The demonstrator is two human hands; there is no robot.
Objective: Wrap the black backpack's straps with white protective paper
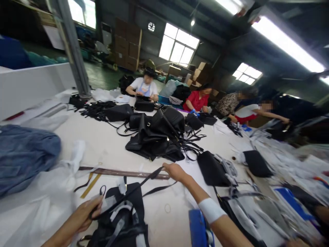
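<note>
A long black strap [144, 181] runs taut and slanting between my hands above the near part of the table. At its lower end my left hand [87, 211] is closed on the strap, beside a small black loop. Farther forward, my right hand [174, 171] pinches the other end; a second length of strap hangs below that hand. Beneath the strap lies a black bag [137, 197] with pale wrapping around its handle. Its lower part runs out of the frame.
Black bags [159, 133] are heaped mid-table. A blue tool, perhaps a tape dispenser [197, 226], stands by my right forearm. Denim cloth [25, 157] and clear plastic lie left, with a yellowish strip [90, 186] nearby. Several co-workers [146, 85] work along the far side.
</note>
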